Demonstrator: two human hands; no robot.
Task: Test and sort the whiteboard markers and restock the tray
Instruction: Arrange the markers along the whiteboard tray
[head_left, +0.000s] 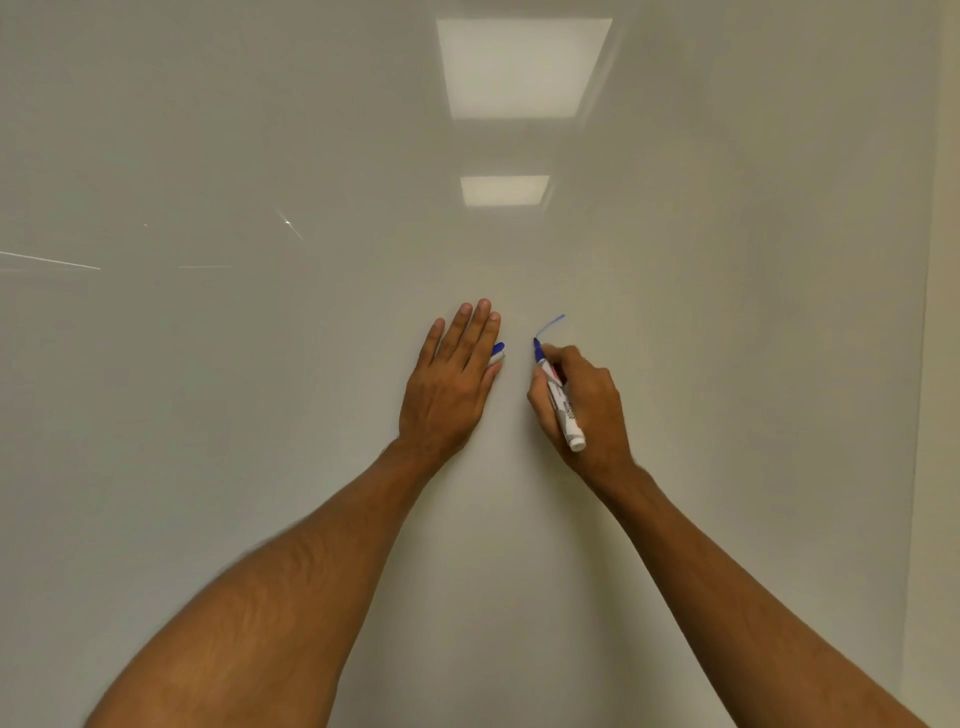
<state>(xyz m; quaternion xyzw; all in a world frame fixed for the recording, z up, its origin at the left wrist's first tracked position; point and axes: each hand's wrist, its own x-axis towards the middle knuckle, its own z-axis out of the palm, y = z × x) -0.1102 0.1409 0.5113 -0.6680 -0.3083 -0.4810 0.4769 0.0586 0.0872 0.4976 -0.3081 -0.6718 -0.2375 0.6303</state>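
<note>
Marker (558, 397): blue, uncapped, gripped pen-fashion in fingers of right hand (582, 402), tip touching whiteboard (260, 415) at lower end of short blue stroke (548, 326). Cap (497, 352): blue, pinned beneath spread, flat fingers of left hand (452, 384), pressed against board just beside marker tip. Tray: not in view. Step in hand, judged: ink test. Best done with light, even pressure and a stroke long enough to show fading; ink reads solid so far, suggesting a keeper. Cap to be kept ready for prompt recapping.
</note>
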